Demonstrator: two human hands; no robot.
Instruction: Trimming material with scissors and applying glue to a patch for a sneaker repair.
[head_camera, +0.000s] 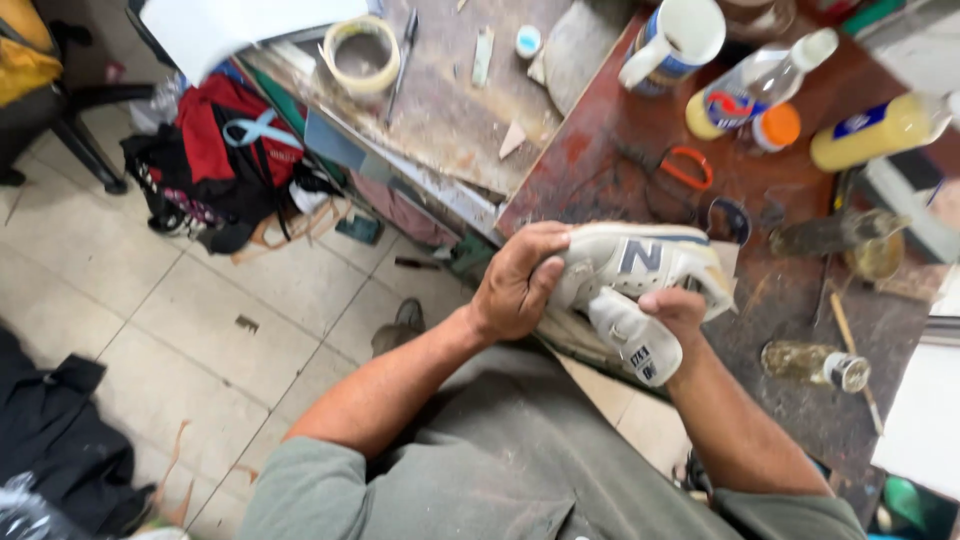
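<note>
**Sneaker Held in Both Hands at the Bench Edge**

At the far left we see a tiled floor (150, 300) with a heap of red and black bags (225, 165) against the bench. Moving right, a dusty work surface (450, 110) carries a roll of tape (360, 52) and a slim pen-like tool (402, 60).

At centre, our left hand (515, 285) grips the heel end of a white sneaker (640, 265). The fingers are curled firmly around the back of the shoe, the thumb pressed on its upper edge. The sneaker lies on its side, just above the near edge of the red-brown bench (600, 170), in front of our chest.

Our right hand (675, 310) closes on the shoe's tongue (635, 345), which is pulled out and down toward us; the fingers wrap it tightly.

Further right, the bench holds orange-handled scissors (685, 168), a white mug (675, 40), a clear bottle with an orange cap (760, 95) and a yellow bottle (880, 130). A small glass bottle (815, 365) lies on its side near our right forearm.
</note>
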